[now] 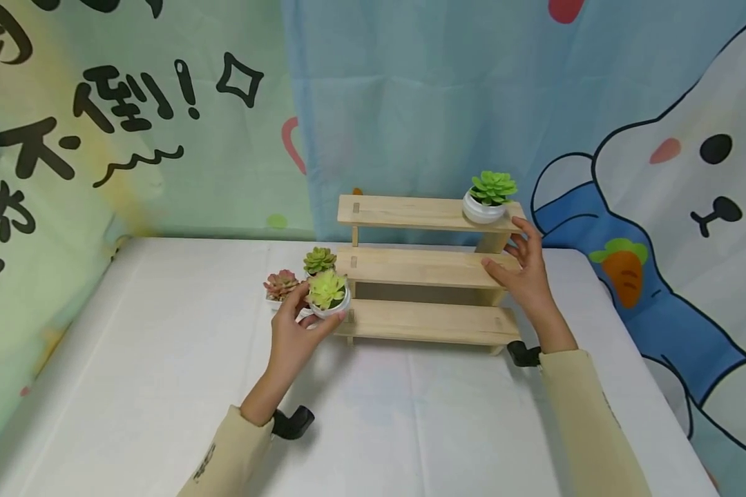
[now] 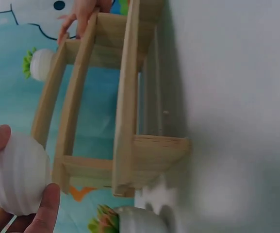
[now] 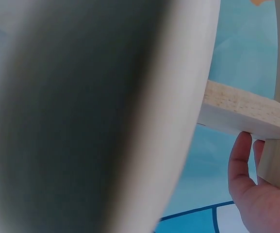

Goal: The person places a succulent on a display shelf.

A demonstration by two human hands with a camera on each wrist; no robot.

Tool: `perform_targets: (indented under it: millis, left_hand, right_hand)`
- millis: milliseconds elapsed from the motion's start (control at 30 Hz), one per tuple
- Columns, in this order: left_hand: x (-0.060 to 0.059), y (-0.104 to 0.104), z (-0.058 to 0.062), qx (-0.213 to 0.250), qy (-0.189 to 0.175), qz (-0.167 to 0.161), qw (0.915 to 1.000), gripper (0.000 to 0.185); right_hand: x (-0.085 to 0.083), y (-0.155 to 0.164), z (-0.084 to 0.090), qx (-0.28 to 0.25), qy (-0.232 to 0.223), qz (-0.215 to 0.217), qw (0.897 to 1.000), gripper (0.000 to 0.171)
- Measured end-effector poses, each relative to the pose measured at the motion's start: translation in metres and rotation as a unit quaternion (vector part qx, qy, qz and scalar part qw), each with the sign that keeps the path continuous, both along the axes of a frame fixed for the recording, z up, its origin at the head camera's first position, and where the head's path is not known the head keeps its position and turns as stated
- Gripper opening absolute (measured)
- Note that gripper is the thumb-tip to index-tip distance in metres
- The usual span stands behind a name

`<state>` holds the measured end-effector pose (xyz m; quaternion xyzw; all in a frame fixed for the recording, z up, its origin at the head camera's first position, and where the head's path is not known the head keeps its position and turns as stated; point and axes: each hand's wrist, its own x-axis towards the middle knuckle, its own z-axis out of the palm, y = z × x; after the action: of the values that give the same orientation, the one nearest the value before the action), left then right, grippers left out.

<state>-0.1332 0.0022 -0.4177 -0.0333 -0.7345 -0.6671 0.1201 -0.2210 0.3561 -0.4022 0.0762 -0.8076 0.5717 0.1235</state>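
My left hand holds a small white pot between thumb and fingers, a yellow-green succulent growing in it. That pot is at the left end of a three-tier wooden shelf stand. At the stand's right end, my right hand grips the side, thumb by the middle board and fingers near the top board and upright. In the right wrist view, the thumb and fingers meet the wood. On the top board's right end stands a white-potted green succulent.
Left of the stand, a reddish succulent and a darker green one stand on the white-covered table, partly hidden by the left hand and its pot. Behind hangs a printed cloth. A blurred tier edge fills much of the right wrist view.
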Motion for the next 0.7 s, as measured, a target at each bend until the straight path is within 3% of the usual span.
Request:
perform_targets:
  millis: [367,700]
  left_hand:
    - [-0.020,0.011,0.031,-0.023,0.031,-0.022,0.9990,0.061]
    - [-0.048,0.025,0.059,-0.033,0.044,-0.034,0.9979,0.066]
  right_hand:
    - [0.000,0.000,0.000,-0.012,0.006,0.009,1.000,0.084]
    - [-0.001,0.001,-0.001,-0.010,0.010,0.006,1.000,0.085]
